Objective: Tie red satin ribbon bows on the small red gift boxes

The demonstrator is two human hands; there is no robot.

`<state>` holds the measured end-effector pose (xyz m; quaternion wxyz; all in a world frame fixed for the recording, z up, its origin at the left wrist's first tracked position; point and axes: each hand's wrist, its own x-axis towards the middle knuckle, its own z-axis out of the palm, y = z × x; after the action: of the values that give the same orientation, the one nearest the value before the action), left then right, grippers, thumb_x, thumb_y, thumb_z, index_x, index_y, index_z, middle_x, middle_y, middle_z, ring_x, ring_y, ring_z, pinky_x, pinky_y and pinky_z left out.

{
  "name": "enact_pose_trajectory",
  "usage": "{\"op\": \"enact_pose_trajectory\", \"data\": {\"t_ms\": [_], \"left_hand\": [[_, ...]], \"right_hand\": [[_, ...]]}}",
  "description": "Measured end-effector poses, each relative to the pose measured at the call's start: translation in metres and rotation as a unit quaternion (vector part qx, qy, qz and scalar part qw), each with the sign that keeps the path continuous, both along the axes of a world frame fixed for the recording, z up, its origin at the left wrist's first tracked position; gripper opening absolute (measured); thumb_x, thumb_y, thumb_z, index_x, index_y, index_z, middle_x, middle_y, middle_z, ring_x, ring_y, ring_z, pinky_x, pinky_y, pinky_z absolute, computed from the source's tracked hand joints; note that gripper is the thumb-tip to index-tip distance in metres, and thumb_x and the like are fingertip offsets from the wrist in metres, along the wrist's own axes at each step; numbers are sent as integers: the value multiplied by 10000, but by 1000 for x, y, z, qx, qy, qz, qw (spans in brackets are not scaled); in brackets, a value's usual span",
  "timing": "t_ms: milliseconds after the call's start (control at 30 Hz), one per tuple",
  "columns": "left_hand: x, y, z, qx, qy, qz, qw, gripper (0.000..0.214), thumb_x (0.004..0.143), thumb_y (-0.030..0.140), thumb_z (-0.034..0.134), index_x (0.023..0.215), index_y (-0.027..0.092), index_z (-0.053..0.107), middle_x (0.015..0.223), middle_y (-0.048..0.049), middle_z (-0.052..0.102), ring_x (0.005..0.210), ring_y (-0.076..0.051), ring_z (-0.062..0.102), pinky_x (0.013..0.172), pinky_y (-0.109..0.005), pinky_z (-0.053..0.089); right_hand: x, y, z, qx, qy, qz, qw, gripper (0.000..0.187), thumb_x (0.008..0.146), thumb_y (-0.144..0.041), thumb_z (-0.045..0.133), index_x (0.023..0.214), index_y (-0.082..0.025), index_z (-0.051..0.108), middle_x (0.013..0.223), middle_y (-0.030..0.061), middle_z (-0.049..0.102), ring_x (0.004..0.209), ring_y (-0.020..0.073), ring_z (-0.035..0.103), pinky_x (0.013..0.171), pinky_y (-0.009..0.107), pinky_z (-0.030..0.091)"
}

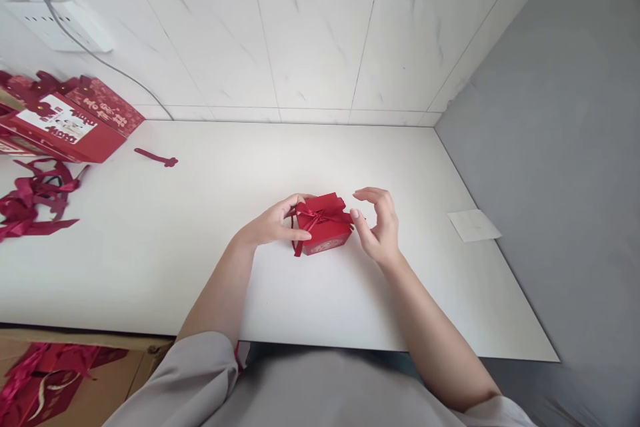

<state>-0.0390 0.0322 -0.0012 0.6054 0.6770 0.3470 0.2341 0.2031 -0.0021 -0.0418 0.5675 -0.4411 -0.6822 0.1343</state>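
A small red gift box (327, 240) with a printed front sits on the white table in front of me. Across its top runs a red ribbon (316, 215) tied in a bow, with one tail hanging at the left side. My left hand (277, 221) grips the box's left end, thumb at the front and fingers behind. Just off the right end is my right hand (379, 223), its thumb and fingers apart in a curved shape. Its thumb tip is close to the ribbon's right end; whether they touch I cannot tell.
Larger red printed boxes (75, 123) stand at the back left, before a pile of dark red ribbons (37, 200). A thin red strip (155, 157) lies nearby. White paper (474, 225) rests by the right edge. Below left, a cardboard box (117, 373) holds red items.
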Motion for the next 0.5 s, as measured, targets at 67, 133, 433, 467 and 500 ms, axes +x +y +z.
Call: {"op": "enact_pose_trajectory", "data": {"t_ms": [67,133,433,467,500], "left_hand": [[-5,2,0,2,1,-29,1000,483,695,284,804,1116,241,570,1449,-90,456,1267,-290,508,1029,-444,429],[-9,5,-1,6,-1,-47,999,518,670,281,824,1120,243,571,1437,-95,467,1278,-297,501,1051,-460,405],[6,3,-9,-4,-37,55,998,312,798,419,696,744,185,496,1351,-118,563,1087,-279,613,902,-425,469],[10,1,-8,12,-28,72,997,331,794,409,702,716,184,472,1334,-118,575,1097,-280,606,904,-421,465],[13,0,-7,27,-19,85,996,342,790,400,706,700,185,456,1319,-116,585,1107,-281,600,901,-416,465]], "right_hand": [[3,3,0,-85,47,38,995,210,943,-338,530,1122,-235,575,1123,90,602,1071,239,587,954,442,475],[5,5,0,-173,103,82,976,259,965,-423,479,1137,-243,553,1175,84,600,1048,222,611,935,414,486],[15,7,8,-386,168,212,882,364,897,-540,567,1107,-249,504,717,-31,583,595,131,525,599,286,442],[15,7,10,-390,176,226,875,374,884,-530,592,1118,-253,498,710,-37,570,578,127,510,572,279,432],[15,6,10,-391,181,239,871,379,877,-521,608,1123,-253,500,710,-38,562,576,126,506,555,274,425]]}}
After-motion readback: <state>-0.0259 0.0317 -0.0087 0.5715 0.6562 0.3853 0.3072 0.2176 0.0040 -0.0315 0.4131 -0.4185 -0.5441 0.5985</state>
